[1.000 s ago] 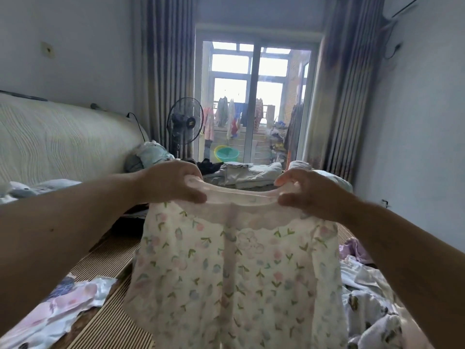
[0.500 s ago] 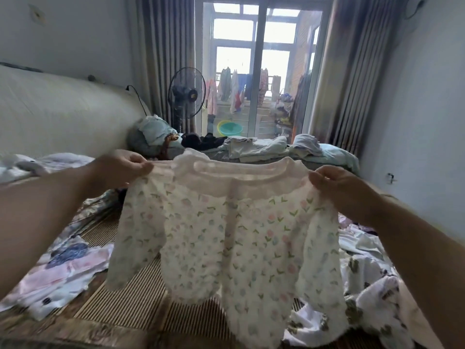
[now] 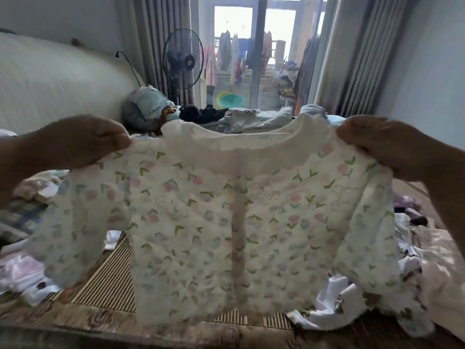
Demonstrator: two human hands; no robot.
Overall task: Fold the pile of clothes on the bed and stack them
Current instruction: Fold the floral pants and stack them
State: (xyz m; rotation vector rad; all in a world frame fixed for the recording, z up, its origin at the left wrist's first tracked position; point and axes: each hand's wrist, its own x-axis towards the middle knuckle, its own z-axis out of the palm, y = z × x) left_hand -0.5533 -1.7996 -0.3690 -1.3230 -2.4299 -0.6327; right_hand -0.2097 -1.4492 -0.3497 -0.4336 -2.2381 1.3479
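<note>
A small white top with a floral print and a scalloped collar (image 3: 226, 222) hangs spread out in the air above the bed. My left hand (image 3: 83, 142) pinches its left shoulder and my right hand (image 3: 382, 147) pinches its right shoulder. Both sleeves hang down at the sides. Behind and below it at the right lies a loose pile of white and patterned clothes (image 3: 352, 298). Pale printed garments (image 3: 22, 275) lie flat on the bed at the left.
The bed carries a striped mat (image 3: 110, 280) with a brown patterned border. A padded headboard (image 3: 57, 89) runs along the left. More bedding and clothes (image 3: 254, 119) lie at the far end, a standing fan (image 3: 182, 59) and a glass door behind them.
My hands have moved apart and the top is now stretched wide by the shoulders, with both sleeves unfurled. The view has tilted down toward the bed.
</note>
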